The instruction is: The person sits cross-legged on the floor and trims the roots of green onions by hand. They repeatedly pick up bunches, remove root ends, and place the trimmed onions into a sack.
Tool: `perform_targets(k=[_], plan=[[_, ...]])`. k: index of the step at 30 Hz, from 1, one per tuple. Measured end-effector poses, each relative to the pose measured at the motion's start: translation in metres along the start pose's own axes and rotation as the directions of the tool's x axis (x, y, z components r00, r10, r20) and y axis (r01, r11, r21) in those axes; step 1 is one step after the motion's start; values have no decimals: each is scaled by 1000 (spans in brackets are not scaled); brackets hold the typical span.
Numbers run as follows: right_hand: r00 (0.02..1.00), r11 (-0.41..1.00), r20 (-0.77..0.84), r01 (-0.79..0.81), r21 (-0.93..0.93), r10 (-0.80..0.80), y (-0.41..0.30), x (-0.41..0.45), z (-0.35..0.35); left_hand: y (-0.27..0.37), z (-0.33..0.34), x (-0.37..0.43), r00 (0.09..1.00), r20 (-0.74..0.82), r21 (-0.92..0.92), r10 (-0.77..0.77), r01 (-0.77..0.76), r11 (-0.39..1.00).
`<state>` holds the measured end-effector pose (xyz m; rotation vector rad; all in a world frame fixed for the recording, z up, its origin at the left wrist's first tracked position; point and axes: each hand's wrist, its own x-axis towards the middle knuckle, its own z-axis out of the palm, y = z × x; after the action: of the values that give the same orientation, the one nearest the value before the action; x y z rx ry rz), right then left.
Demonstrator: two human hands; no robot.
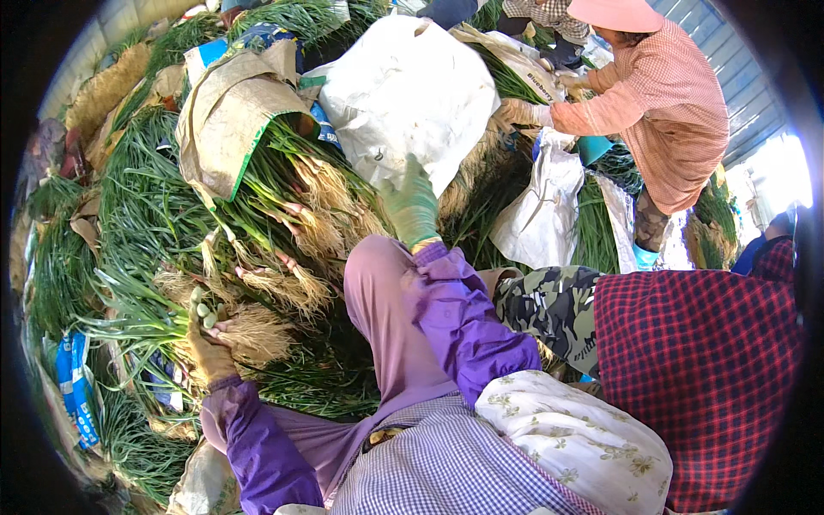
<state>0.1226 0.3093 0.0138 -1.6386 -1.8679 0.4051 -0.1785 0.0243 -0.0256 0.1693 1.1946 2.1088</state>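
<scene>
My left hand (209, 351), in a yellow glove with pale green fingertips, is closed around a bunch of green garlic or onion plants (248, 335). The bunch's leaves point left and its pale roots right. My right hand (410, 205), in a green glove, has its fingers extended at the lower edge of a white woven sack (405, 96); whether it touches the sack, I cannot tell. Between my hands lies a heap of similar plants (302, 225), roots towards me. A tan woven sack (238, 122) with a green hem covers part of their leaves.
A co-worker (669, 109) in a pink checked smock bends over sacks at the upper right. Close on my right is another person in red-and-black checked cloth (695, 360). More leafy plants (141, 187) spread along the left. A crumpled white sack (544, 199) lies right of my right hand.
</scene>
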Motion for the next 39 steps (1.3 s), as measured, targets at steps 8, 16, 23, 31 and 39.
perform_targets(k=[8, 16, 23, 31, 39], plan=[[973, 976, 185, -166, 143, 139, 16, 2, 10, -8, -30, 8, 994, -96, -79, -51, 44, 996], [900, 897, -51, 426, -119, -434, -22, -4, 15, -13, 7, -9, 1000, 11, 168, 30, -31, 985], [831, 699, 343, 75, 711, -438, -84, -14, -1, -23, 29, -45, 931, 365, -343, 0, 134, 930], [699, 779, 589, 602, -178, -406, -132, -13, 23, -22, 37, -83, 951, 285, -420, -121, 238, 876], [615, 489, 486, -181, 853, -621, -108, -37, 2, -14, 68, -106, 915, 391, -423, -105, 280, 862]])
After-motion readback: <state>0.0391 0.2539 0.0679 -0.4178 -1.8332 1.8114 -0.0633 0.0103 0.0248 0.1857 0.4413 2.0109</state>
